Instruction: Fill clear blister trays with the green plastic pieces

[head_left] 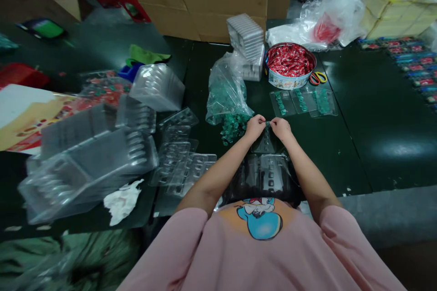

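Note:
My left hand (256, 127) and my right hand (280, 128) meet over the table, fingertips pinched on a small green translucent piece (267, 124). Its exact kind is too small to make out. Just below them lies a clear plastic blister tray (265, 143) with a row of small hollows. Left of my left hand is a heap of similar green pieces (235, 128), spilling from a clear plastic bag (225, 88). Beyond my right hand, blister trays (300, 101) hold rows of green pieces. Another clear tray (271, 173) rests close to my body.
Stacks of clear plastic trays (92, 154) fill the left side, near a crumpled white tissue (123, 202). A round tin (290, 81) of red wrapped pieces stands at the back beside scissors (318, 78). Behind it are a cardboard box (211, 0) and plastic bags (341, 13).

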Tool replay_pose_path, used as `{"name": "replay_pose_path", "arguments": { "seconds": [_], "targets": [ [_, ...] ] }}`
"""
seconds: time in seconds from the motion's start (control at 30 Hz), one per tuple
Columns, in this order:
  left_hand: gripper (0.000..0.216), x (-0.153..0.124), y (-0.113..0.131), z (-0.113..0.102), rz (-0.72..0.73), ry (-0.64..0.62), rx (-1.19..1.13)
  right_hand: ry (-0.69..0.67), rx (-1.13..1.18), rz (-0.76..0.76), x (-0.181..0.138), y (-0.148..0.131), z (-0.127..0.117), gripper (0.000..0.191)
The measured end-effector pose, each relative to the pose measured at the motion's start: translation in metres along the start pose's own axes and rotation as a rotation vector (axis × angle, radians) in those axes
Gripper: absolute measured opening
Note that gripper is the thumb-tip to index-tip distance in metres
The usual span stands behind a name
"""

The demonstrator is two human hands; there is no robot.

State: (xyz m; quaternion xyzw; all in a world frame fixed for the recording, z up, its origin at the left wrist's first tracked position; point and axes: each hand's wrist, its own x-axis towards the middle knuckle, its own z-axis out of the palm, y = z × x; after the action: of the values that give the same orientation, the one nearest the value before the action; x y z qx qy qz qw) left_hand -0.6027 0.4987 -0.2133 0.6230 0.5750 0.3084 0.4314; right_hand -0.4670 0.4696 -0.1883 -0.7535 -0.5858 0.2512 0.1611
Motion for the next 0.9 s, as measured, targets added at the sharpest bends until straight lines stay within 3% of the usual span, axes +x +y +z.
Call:
{"name": "replay_pose_path", "arguments": {
  "seconds": [0.13, 0.47, 0.7, 0.9],
  "targets": [
    [0.017, 0.002, -0.002, 0.003, 0.046, 0.009, 0.226, -0.046, -0.151, 0.035, 0.001, -0.009, 0.002, 0.025],
    [0.029, 0.003, 0.001, 0.006, 0.061, 0.018, 0.371, -0.023, -0.291, -0.040, 0.002, -0.012, 0.012, 0.030],
    [0.034, 0.005, -0.010, 0.004, 0.162, 0.059, 0.324, -0.045, -0.316, -0.100, 0.000, -0.007, 0.003, 0.025],
    [0.040, -0.003, -0.007, 0.002, 0.050, 0.000, 0.089, -0.038, -0.204, -0.359, 0.003, -0.013, -0.008, 0.027]
  ]
}}
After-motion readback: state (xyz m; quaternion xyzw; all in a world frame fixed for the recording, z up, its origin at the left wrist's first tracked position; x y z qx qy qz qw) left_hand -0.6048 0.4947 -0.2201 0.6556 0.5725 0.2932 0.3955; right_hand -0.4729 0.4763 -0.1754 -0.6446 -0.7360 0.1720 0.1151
